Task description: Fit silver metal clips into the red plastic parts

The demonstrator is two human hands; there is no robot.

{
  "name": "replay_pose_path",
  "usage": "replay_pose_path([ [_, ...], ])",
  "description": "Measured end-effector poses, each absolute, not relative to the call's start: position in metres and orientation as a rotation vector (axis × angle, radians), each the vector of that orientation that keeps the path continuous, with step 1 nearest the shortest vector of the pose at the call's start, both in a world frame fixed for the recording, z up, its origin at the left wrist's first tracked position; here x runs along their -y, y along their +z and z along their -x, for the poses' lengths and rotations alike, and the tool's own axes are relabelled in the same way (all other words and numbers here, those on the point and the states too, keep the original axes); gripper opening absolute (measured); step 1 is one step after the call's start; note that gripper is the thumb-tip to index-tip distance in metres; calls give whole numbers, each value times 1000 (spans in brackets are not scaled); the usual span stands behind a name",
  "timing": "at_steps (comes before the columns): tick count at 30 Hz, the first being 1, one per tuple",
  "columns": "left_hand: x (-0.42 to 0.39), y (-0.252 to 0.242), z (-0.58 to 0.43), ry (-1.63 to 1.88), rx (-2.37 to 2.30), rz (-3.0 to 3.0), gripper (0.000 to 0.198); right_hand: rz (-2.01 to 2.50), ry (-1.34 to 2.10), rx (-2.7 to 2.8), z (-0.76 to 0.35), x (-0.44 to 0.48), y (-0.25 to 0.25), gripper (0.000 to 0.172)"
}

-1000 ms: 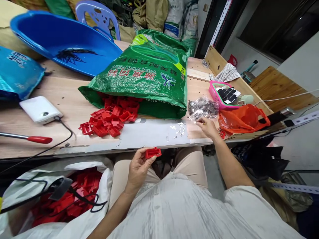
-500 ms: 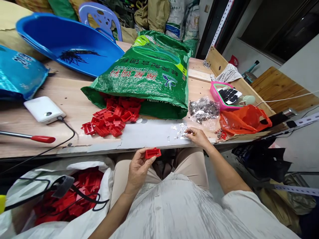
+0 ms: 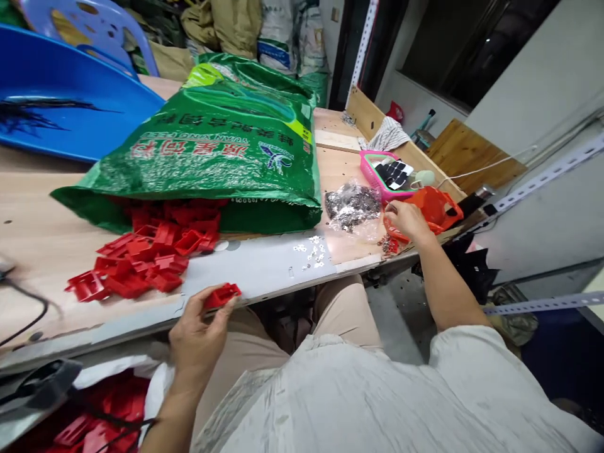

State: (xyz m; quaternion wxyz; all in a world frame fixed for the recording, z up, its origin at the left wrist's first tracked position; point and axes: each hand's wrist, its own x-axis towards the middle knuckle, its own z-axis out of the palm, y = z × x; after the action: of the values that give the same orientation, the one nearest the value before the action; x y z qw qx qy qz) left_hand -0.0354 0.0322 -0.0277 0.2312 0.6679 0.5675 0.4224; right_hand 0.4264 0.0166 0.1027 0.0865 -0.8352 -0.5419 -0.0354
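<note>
My left hand (image 3: 201, 333) is closed on a small red plastic housing (image 3: 223, 296), held by thumb and fingers at the table's front edge, its hollow side partly showing. Reaching over to the right side, my right hand (image 3: 409, 220) is at the near side of an orange plastic bag (image 3: 436, 207). Its fingers are bent together, and whatever they hold is too small to make out. Just below that hand lies a little heap of tiny red and metal parts (image 3: 389, 245). Small flat metal pieces (image 3: 310, 253) are scattered on the grey sheet (image 3: 255, 267) between my hands.
A green feed sack (image 3: 221, 151) spills red housings (image 3: 146, 255) onto the table. Beyond are a blue basin (image 3: 104, 135) and a clear bag of metal pieces (image 3: 353, 206). A pink basket (image 3: 372, 170) stands at right. A white sack (image 3: 160, 384) with red housings sits below left.
My right hand has left the scattered metal pieces and moved right to the orange bag. The left hand still holds the red housing. The whole view has turned to the right.
</note>
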Motion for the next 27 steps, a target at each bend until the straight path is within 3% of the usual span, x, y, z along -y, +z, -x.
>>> replay_pose_path([
  [7, -65, -25, 50, 1140, -1883, -2020, 45, 2781, 54, 1609, -453, -23, 106, 23],
  [11, -71, -28, 52, 1144, -1894, -2000, 50, 2762, 119, 1628, -456, -28, 96, 16],
  [19, -72, -29, 48, 1165, -1847, -2010, 54, 2617, 96, 1628, -449, -57, 94, 20],
  [24, -73, -33, 51, 1169, -1832, -2071, 55, 2474, 69, 1627, -428, -89, 92, 34],
  [27, -74, -34, 52, 1218, -1794, -2096, 54, 2377, 77, 1606, -415, -111, 86, 60],
])
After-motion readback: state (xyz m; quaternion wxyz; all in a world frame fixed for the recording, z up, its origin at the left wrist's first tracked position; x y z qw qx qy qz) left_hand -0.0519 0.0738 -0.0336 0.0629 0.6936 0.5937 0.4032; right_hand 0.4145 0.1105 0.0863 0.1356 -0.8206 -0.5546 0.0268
